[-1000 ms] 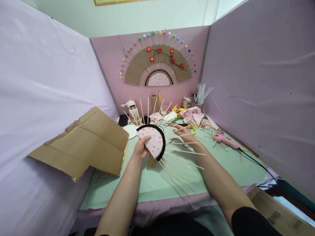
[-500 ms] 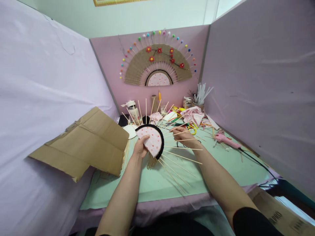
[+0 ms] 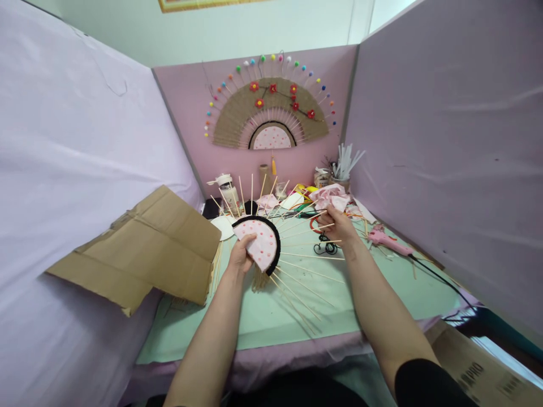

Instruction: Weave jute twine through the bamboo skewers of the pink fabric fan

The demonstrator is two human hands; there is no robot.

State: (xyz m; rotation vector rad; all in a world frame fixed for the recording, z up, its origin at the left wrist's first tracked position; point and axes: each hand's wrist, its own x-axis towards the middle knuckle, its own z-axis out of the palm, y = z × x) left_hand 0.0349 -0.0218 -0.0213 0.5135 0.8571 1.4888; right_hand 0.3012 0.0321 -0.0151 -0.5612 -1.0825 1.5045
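Note:
In my left hand (image 3: 242, 252) is a half-round fan base (image 3: 258, 244), covered in pink cloth with red dots and edged in black. My thumb lies on its face. Thin wooden sticks (image 3: 311, 258) fan out from its curved edge, upward and to the right. Off to the right, past the stick tips, my right hand (image 3: 337, 224) is closed in a pinch on black cord. A loose tangle of the black cord (image 3: 326, 246) hangs or lies just below that hand. A thin dark line runs between the fan base and my right fingers.
A finished fan (image 3: 271, 113) hangs on the pink back panel. Folded cardboard (image 3: 148, 249) leans at left. A pink glue gun (image 3: 390, 242) with its cable lies at right. A white-lidded bottle (image 3: 229, 195), crumpled pink cloth (image 3: 331, 196) and a container of white sticks (image 3: 345, 164) line the back.
My right hand has moved right and slightly up, away from the fan base, drawing the black cord outward. My left hand and the fan base have stayed almost in place.

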